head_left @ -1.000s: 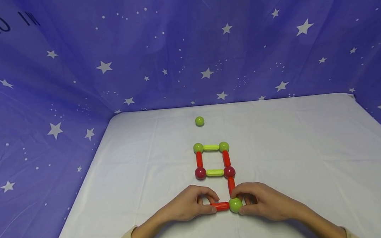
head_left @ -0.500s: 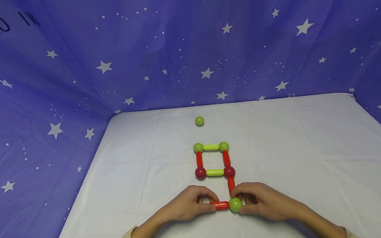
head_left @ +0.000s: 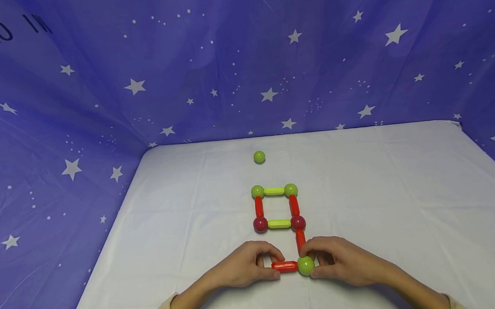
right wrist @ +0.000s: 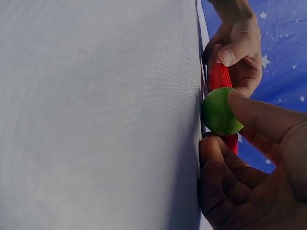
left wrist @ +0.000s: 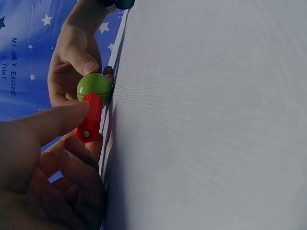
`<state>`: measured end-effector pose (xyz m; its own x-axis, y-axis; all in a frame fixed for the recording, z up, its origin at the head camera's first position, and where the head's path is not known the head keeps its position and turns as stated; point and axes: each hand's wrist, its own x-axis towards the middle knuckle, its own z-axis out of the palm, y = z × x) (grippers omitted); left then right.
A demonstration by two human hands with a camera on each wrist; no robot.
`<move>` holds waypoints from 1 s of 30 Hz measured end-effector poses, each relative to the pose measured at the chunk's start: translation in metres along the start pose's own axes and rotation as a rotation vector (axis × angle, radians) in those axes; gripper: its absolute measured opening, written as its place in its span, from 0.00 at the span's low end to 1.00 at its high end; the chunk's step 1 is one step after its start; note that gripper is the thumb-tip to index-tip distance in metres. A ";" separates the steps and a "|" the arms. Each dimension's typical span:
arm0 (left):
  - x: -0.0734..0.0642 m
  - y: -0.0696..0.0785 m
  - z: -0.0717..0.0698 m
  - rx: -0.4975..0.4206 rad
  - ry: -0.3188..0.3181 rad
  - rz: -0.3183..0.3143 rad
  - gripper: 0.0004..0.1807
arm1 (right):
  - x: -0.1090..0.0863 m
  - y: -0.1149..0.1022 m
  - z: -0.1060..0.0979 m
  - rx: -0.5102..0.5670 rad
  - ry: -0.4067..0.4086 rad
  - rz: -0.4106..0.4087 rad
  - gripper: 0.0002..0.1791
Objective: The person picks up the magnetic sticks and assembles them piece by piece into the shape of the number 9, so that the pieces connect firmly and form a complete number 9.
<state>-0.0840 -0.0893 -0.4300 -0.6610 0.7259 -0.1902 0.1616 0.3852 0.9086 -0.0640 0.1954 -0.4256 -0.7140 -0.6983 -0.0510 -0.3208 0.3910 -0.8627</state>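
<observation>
In the head view my left hand (head_left: 252, 263) has its thumb and index finger on either side of a red magnetic rod (head_left: 284, 266). The left wrist view shows the thumb tip over that rod (left wrist: 89, 120), whose metal-tipped end is visible. My right hand (head_left: 346, 262) pinches a green ball (head_left: 306, 266) between thumb and fingers. The rod's right end meets this ball. Another red rod (head_left: 300, 241) runs from a dark red ball (head_left: 298, 223) down to the green ball; the right fingers partly hide its lower end. The right wrist view shows the thumb on the green ball (right wrist: 220, 112).
Beyond the hands lies a square of red rods and yellow-green rods (head_left: 279, 223), with green balls (head_left: 257, 191) at its far corners and dark red balls at its near ones. A loose green ball (head_left: 259, 156) sits farther back on the white-covered table (head_left: 390, 189). Starry blue cloth (head_left: 227, 72) encloses the table.
The left thumb has shifted slightly, uncovering the left end of the red rod, which has levelled a little. My right hand and the square stay put.
</observation>
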 end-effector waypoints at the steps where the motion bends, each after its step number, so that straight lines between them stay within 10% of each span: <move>1: 0.000 0.000 0.000 0.001 -0.002 0.000 0.11 | 0.000 0.000 0.000 0.001 0.001 0.000 0.17; 30: 0.000 0.000 -0.003 -0.006 0.019 0.015 0.11 | -0.001 -0.001 0.003 0.012 0.022 -0.024 0.15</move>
<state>-0.0862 -0.0906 -0.4291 -0.6720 0.7208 -0.1698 0.1672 0.3710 0.9135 -0.0616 0.1941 -0.4262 -0.7196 -0.6942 -0.0189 -0.3310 0.3667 -0.8695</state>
